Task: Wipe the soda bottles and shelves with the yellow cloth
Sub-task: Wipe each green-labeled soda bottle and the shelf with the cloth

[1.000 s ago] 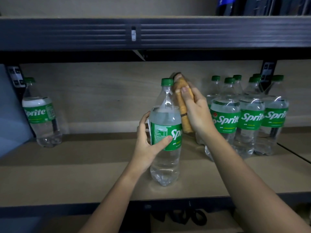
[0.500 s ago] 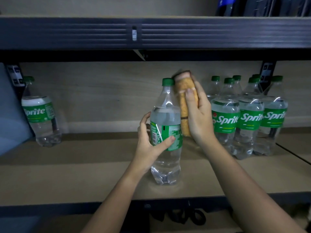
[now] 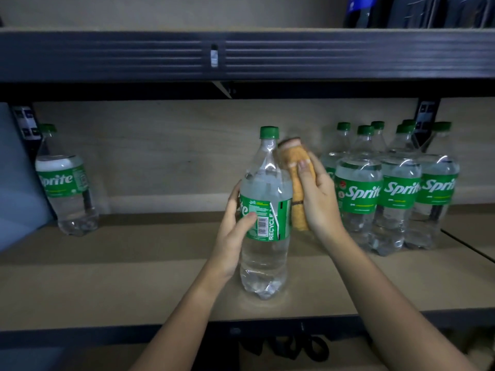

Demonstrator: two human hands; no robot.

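A clear Sprite bottle [image 3: 265,253] with a green cap and label stands upright on the wooden shelf [image 3: 134,285], near its front edge. My left hand [image 3: 235,231] grips it at the label, thumb in front beside the barcode. My right hand [image 3: 318,199] holds the folded yellow cloth [image 3: 297,188] against the bottle's right side, from the shoulder down to the label. The fingers behind the bottle are hidden.
Several more Sprite bottles [image 3: 385,194] stand grouped at the back right. A single Sprite bottle [image 3: 64,183] stands at the far left by a dark upright. A dark metal beam [image 3: 241,54] of the upper shelf runs overhead. The shelf's front rail [image 3: 80,336] is dark.
The held bottle has turned, so its barcode side now faces me. My right hand with the cloth has slid down along the bottle's right side.
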